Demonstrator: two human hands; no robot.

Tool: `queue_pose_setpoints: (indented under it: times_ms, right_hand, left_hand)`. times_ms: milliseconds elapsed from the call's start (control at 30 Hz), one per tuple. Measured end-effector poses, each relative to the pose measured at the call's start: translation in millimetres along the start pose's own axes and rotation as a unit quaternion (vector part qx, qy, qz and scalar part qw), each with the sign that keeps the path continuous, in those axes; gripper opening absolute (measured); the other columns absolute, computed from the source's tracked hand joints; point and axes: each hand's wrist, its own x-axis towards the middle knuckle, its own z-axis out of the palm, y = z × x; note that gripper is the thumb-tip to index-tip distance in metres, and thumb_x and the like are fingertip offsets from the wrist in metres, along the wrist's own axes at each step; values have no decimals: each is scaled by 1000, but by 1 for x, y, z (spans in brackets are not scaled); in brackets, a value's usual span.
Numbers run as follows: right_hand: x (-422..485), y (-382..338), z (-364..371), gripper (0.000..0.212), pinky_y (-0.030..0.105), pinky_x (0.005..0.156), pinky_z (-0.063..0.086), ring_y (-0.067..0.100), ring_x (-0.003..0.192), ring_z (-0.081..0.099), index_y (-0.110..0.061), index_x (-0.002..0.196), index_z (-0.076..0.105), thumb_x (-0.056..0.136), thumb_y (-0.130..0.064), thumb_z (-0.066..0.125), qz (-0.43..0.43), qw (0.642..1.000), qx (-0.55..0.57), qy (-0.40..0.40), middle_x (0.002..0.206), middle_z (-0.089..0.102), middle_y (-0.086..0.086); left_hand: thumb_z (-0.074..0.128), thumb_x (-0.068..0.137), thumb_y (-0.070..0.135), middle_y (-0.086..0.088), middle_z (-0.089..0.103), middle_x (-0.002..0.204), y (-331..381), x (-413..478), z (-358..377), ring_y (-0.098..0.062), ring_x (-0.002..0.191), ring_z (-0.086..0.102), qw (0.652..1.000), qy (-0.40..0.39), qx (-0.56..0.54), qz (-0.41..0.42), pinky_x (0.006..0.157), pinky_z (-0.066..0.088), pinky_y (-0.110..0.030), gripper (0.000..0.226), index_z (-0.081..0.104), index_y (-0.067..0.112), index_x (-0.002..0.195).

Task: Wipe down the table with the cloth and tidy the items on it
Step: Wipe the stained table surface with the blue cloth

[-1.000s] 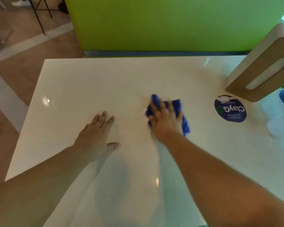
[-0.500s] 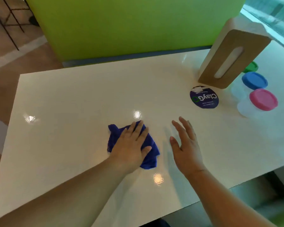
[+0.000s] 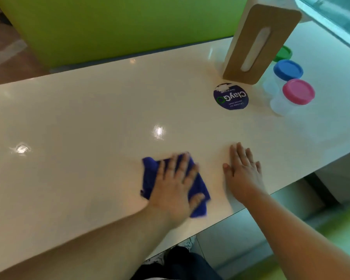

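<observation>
Pressing blue cloth (image 3: 150, 176) flat under straight fingers (image 3: 181, 168) of left hand (image 3: 174, 190); resting right hand (image 3: 243, 174) just beside on table (image 3: 89, 108), fingers straight, empty.

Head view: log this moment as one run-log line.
stage: wiping | left hand: presses blue cloth on table | right hand: flat on table beside cloth | lidded tubs: untouched

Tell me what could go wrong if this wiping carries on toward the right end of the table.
1. The tall tissue holder stands upright; a sweep of the blue cloth under the left hand might tip it.
2. The pink-lidded jar and blue-lidded jar look light and could get knocked over.
3. The right hand rests flat in the cloth's path.
</observation>
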Motion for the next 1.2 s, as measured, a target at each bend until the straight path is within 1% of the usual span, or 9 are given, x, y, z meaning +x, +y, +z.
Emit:
queue_pose_setpoints:
  times_ms: [67,133,233,300,467,700,933,1100,1200]
  right_hand:
    - [-1,1,0,59,38,118,-5,14,145,-15,-27,152,-4,101,-43,22,-2,1000,-7,3,158,-15,-9]
    - [-2,2,0,59,38,118,-5,13,145,-16,-28,152,-5,100,-44,21,-6,1000,-7,3,158,-15,-10]
    - [-3,2,1,59,37,118,-6,12,145,-16,-29,151,-6,100,-44,19,-9,1000,-11,7,158,-15,-11]
    - [-3,4,2,59,37,118,-5,12,145,-15,-29,151,-5,100,-44,19,-11,1000,-12,12,158,-15,-12]
    - [0,7,4,59,38,118,-3,13,146,-12,-29,152,-2,100,-45,20,-13,1000,-19,11,159,-12,-10]
    - [1,6,3,60,40,118,0,15,147,-9,-28,152,-1,99,-44,22,-6,1000,-30,1,159,-10,-8]
    - [3,5,-2,61,41,119,4,17,147,-5,-25,153,3,99,-44,24,-11,999,-37,-10,160,-6,-6]
    - [4,-9,-10,57,42,119,9,20,147,6,-19,152,15,99,-38,28,5,999,-50,12,161,8,-1]
    - [4,-36,-13,56,40,118,5,18,147,8,-17,151,19,100,-34,30,-46,997,-45,35,159,16,0]
  left_hand:
    - [12,88,67,5,-22,156,3,-11,3,-24,142,-26,995,-21,2,93,115,-13,-48,70,-12,36,147]
    - [14,86,70,10,-17,157,-19,-3,2,-21,144,-18,995,1,-8,98,116,-10,-44,70,-6,41,147]
    - [6,81,71,6,-10,159,-50,14,-4,-24,146,-7,997,39,-16,-68,117,-2,-45,75,1,38,148]
    - [2,82,70,3,-13,159,-48,9,-3,-26,146,-11,994,38,-13,-105,118,-2,-47,74,-5,37,148]
    - [17,89,69,15,-13,157,-69,-72,13,-14,144,-21,995,15,-24,94,116,-9,-42,64,-5,46,146]
    - [5,83,71,4,1,159,-160,-109,14,-25,146,1,958,84,-60,-268,117,4,-45,73,7,40,148]
    - [27,91,66,15,3,158,-147,-170,33,-14,147,-3,997,56,-56,-22,117,1,-39,62,10,46,146]
    - [7,83,71,5,7,159,-206,-177,28,-24,146,6,938,97,-68,-325,117,9,-45,73,12,38,148]
    - [0,83,67,1,4,160,-180,-162,28,-28,146,2,910,95,-67,-399,117,5,-48,74,4,35,149]
